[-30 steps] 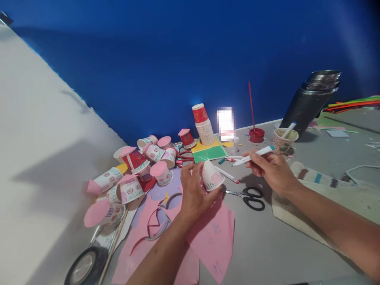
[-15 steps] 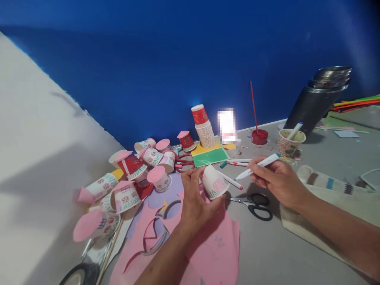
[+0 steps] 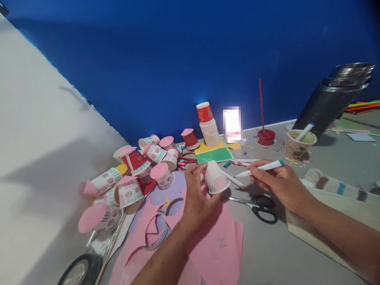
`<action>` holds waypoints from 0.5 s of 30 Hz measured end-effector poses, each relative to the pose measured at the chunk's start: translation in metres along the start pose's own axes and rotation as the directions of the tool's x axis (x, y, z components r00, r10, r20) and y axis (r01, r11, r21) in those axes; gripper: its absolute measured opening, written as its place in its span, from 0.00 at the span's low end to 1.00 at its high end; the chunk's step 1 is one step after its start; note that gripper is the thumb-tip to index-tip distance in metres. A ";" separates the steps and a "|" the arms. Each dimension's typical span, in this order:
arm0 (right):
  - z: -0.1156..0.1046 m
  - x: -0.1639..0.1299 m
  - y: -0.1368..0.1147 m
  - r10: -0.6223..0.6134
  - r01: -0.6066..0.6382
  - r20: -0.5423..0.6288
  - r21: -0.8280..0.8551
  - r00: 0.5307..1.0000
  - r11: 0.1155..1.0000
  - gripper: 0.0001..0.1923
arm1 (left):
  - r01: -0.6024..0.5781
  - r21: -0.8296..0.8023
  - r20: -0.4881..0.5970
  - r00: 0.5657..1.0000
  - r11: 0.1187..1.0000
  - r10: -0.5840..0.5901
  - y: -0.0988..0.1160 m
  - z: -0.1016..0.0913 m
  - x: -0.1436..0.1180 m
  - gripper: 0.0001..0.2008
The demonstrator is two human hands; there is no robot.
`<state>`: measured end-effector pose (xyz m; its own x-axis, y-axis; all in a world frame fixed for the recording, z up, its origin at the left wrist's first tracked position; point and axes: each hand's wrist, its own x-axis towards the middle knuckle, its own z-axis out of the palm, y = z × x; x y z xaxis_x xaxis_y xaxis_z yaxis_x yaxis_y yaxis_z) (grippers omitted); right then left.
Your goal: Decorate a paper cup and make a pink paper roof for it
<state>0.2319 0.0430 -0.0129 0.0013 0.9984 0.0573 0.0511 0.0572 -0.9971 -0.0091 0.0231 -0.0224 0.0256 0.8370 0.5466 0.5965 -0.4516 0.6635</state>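
Observation:
A white paper cup (image 3: 216,176), upside down and tilted, is held by its sides in my left hand (image 3: 198,198). Pink and dark green pen marks show on its wall near the rim. My right hand (image 3: 276,180) grips a white marker (image 3: 263,168) with a green end, its green tip pointing left toward the cup but apart from it. Beneath the left hand lies cut pink paper (image 3: 225,241). Black-handled scissors (image 3: 263,208) rest on the table between the two hands. A white marker with a red end (image 3: 237,182) lies just behind the cup.
Decorated paper cups with pink tops (image 3: 158,172) crowd the left. A stack of paper cups (image 3: 210,132) stands on coloured sheets (image 3: 215,154) at the back. On the right are a marker-holding cup (image 3: 298,148), a dark flask (image 3: 322,105) and a cloth (image 3: 305,221). Tape (image 3: 89,263) lies front left.
The view has shifted slightly, so most table items sit farther right. The cup has turned a little in my left hand. Both hands keep their holds.

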 end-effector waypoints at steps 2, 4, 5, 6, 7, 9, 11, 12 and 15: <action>0.000 0.000 0.000 -0.035 0.034 -0.002 -0.057 0.999 0.998 0.23 | -0.023 0.000 0.005 1.000 1.000 0.023 -0.001 0.000 0.000 0.37; -0.001 0.001 -0.001 -0.064 0.065 0.009 -0.140 0.998 0.988 0.21 | -0.017 -0.009 0.015 1.000 1.000 0.017 -0.001 0.000 0.000 0.36; -0.001 0.002 -0.001 -0.086 0.088 0.015 -0.183 0.996 0.979 0.20 | -0.002 -0.020 0.019 1.000 1.000 0.003 0.000 0.000 0.000 0.35; -0.002 0.002 -0.001 -0.112 0.115 0.026 -0.222 0.993 0.968 0.19 | 0.018 -0.037 0.022 1.000 0.999 -0.018 0.000 0.000 0.000 0.35; -0.003 0.003 0.000 -0.137 0.144 0.043 -0.254 0.990 0.957 0.18 | 0.042 -0.057 0.026 0.999 0.998 -0.040 0.001 0.000 0.000 0.35; -0.004 0.003 0.002 -0.172 0.197 0.111 -0.293 0.979 0.936 0.18 | 0.085 -0.098 0.032 0.996 0.992 -0.082 0.002 -0.001 0.001 0.35; -0.005 0.004 0.006 -0.168 0.224 0.195 -0.321 0.966 0.920 0.20 | 0.122 -0.131 0.031 0.992 0.984 -0.119 0.003 -0.001 0.001 0.35; -0.006 0.005 0.008 -0.166 0.236 0.221 -0.342 0.961 0.910 0.21 | 0.140 -0.144 0.024 0.990 0.980 -0.138 0.003 -0.002 0.002 0.34; -0.008 0.009 0.016 -0.194 0.291 0.246 -0.462 0.950 0.838 0.23 | 0.195 -0.170 -0.013 0.980 0.966 -0.200 0.004 -0.004 0.003 0.32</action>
<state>0.2403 0.0528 -0.0278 -0.2548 0.9380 0.2350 0.5048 0.3363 -0.7950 -0.0100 0.0226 -0.0164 -0.1043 0.9063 0.4096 0.4450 -0.3258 0.8342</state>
